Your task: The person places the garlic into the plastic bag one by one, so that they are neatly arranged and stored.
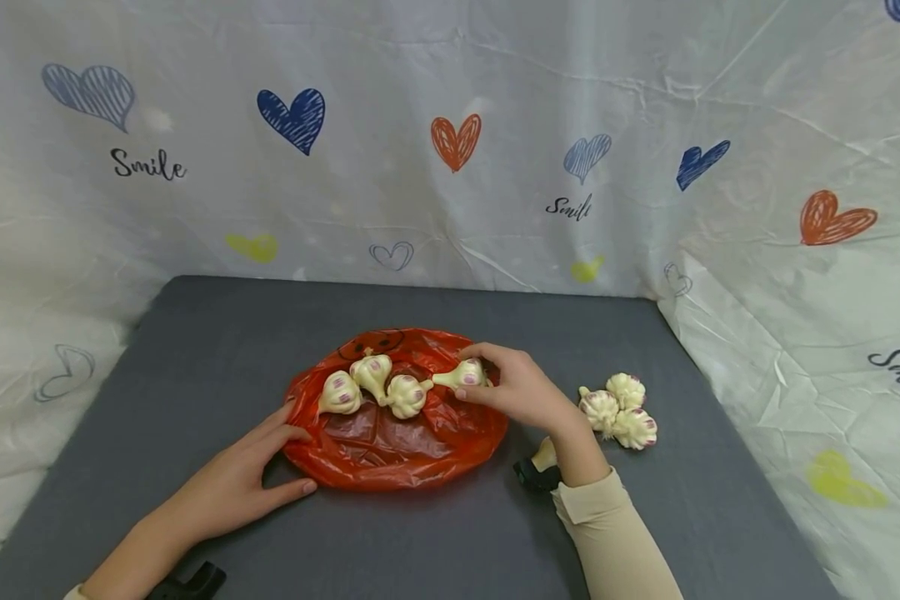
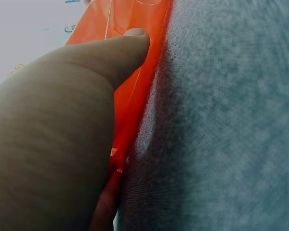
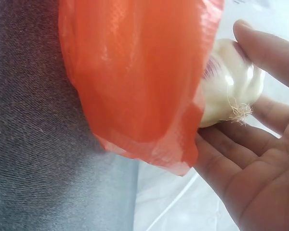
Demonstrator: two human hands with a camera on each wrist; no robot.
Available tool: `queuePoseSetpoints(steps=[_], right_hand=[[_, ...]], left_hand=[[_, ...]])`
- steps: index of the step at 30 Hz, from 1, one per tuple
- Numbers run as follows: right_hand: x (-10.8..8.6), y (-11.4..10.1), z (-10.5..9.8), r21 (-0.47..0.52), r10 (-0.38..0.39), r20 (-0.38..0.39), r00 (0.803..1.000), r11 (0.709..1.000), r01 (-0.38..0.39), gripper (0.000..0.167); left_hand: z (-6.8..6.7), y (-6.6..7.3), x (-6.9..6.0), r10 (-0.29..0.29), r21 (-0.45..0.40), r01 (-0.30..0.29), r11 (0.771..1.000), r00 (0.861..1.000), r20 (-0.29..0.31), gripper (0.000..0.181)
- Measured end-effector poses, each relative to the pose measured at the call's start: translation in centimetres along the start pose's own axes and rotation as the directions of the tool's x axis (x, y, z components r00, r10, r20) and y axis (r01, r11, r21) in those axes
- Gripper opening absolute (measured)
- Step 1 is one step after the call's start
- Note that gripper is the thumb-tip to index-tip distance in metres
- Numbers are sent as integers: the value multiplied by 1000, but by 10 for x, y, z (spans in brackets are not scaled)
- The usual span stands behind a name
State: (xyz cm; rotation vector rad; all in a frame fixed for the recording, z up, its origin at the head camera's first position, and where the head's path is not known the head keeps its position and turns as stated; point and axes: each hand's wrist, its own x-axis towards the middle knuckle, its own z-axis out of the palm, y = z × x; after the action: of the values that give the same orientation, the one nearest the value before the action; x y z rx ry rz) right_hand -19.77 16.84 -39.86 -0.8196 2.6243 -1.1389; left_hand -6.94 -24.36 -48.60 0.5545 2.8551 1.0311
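Observation:
A red plastic bag (image 1: 390,467) lies spread open on the table, with three garlic bulbs (image 1: 407,397) resting in it. My right hand (image 1: 521,387) holds another garlic bulb (image 1: 471,373) over the bag's right side, its stem pointing left. In the right wrist view, that bulb (image 3: 229,84) sits between thumb and fingers, partly hidden by the bag's rim (image 3: 135,96). My left hand (image 1: 247,483) touches the bag's left edge with fingers extended. Its thumb (image 2: 130,48) lies against the red plastic in the left wrist view.
Three more garlic bulbs (image 1: 621,412) lie clustered on the grey table (image 1: 435,542), right of my right forearm. A black wrist device (image 1: 536,475) shows beside that wrist. A white curtain (image 1: 390,67) printed with hearts hangs behind and at the sides.

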Motion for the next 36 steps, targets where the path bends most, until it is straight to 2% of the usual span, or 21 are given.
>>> queuePoseSetpoints(steps=[9,36], right_hand=[[3,2,7,-3,-20,25,999,1000,20,57],[10,7,22,-43,-24,55,998,999,26,50]], left_hand=[[0,1,1,16,0,-16,1000,1000,-10,52],[-1,0,0,-4,4,4,1000,1000,5,56]])
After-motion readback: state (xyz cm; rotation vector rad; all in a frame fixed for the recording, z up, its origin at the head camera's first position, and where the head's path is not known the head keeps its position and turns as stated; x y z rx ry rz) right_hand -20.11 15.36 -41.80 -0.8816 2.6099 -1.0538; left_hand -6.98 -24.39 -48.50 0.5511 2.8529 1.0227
